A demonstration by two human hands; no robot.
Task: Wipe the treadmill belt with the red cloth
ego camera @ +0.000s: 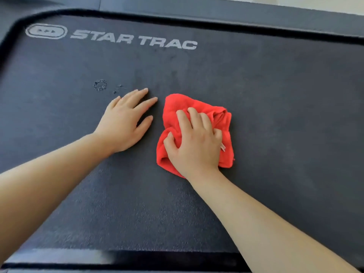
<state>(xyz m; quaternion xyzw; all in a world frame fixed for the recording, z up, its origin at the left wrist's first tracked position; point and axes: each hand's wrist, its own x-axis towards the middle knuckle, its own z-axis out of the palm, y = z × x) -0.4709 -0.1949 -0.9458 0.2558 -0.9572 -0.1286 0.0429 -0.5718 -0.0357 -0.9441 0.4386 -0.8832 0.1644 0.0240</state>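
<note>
The dark treadmill belt (275, 99) fills most of the head view, with white "STAR TRAC" lettering (134, 39) near its far edge. A bunched red cloth (183, 107) lies on the belt near the middle. My right hand (195, 142) presses down on the cloth with fingers curled into its folds. My left hand (126, 121) rests flat on the belt just left of the cloth, fingers spread, holding nothing. A small ring-shaped mark (100, 85) and a few specks sit on the belt just beyond my left fingertips.
The treadmill's dark side rail (236, 14) runs along the far edge of the belt. Another rail (137, 261) borders the near edge. A strip of pale floor (325, 4) shows at the top right.
</note>
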